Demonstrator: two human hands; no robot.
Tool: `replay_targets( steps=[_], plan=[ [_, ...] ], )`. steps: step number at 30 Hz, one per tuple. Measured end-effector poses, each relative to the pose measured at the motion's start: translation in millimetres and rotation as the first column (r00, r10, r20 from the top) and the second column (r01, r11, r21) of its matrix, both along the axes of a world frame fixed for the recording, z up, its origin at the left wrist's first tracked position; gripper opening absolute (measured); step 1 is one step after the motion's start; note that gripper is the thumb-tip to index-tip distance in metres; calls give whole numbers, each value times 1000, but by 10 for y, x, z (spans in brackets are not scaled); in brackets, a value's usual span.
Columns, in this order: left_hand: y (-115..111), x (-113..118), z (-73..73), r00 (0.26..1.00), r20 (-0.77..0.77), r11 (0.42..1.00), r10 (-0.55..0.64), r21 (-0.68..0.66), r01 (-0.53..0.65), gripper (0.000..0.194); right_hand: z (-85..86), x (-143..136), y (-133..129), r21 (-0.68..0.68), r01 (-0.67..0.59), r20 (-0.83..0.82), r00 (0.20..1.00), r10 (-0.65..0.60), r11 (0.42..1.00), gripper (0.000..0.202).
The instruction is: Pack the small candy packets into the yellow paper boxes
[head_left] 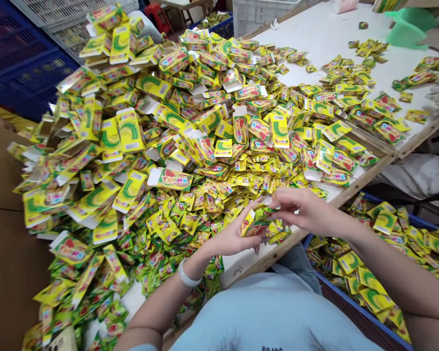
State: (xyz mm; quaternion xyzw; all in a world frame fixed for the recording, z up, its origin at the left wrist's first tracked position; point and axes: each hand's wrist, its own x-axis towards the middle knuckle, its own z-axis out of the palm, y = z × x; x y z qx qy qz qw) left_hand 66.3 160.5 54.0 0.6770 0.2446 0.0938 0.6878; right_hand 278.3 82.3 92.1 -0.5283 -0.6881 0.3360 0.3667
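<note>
My left hand [236, 238] is wrapped round a small yellow candy box [249, 223], held just above the near edge of the table. White flaps stand up at the box's open end. My right hand [296, 208] is at that end, its thumb and fingers pinched on a small green candy packet [266, 212], partly hidden by the fingers. Behind both hands lies a heap of small yellow candy packets [237, 183]. Green candy packets [146, 261] spread to the left of my left hand. Beyond them rises a large pile of candy boxes [129, 129], many with open flaps.
A blue crate [354, 317] full of yellow boxes stands below the table edge at my right. Blue crates [18, 58] are stacked at the far left, above a brown carton [10, 229]. A green plastic piece [408, 29] lies on the white table [314, 29] at the back right.
</note>
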Motion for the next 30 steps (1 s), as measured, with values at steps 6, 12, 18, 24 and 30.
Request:
replay_targets(
  steps=[6, 12, 18, 24, 30],
  plan=[
    [-17, -39, -38, 989, -94, 993, -114, 12, 116, 85, -168, 30, -93, -110, -36, -154, 988, 18, 993, 22],
    [-38, -38, -87, 961, -176, 977, -213, -19, 213, 92, -278, 35, -203, -236, 26, -194, 978, -73, 971, 14],
    [-35, -24, -110, 953, -161, 966, -258, -61, 251, 95, -315, -106, -194, -86, 116, -74, 990, -122, 990, 12],
    [-207, -23, -168, 954, -130, 956, -271, -147, 252, 109, -340, -174, -412, -344, -267, -328, 933, 151, 900, 29],
    [-283, 44, -255, 983, -91, 986, -159, 38, 163, 108, -319, 84, -501, -49, 108, -52, 993, -110, 993, 23]
  ],
)
